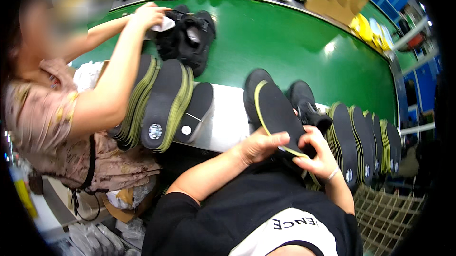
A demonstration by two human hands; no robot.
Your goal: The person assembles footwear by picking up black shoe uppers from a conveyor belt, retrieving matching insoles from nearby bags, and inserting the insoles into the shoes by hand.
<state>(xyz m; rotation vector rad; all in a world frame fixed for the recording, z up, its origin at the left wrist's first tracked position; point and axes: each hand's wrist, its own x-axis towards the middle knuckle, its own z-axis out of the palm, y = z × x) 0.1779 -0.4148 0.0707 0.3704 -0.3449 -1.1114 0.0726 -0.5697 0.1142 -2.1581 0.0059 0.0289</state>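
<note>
Left hand [263, 147] and right hand [319, 154], nearly closed, pinch the near end of a flat black insole with yellow-green edging [282, 113] before a rounded black shoe [259, 75]; the two-sided hold presumably keeps it steady.

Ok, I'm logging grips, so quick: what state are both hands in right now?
Left hand: closed on the black insole, thumb on top.
Right hand: closed on the insole's near end.
</note>
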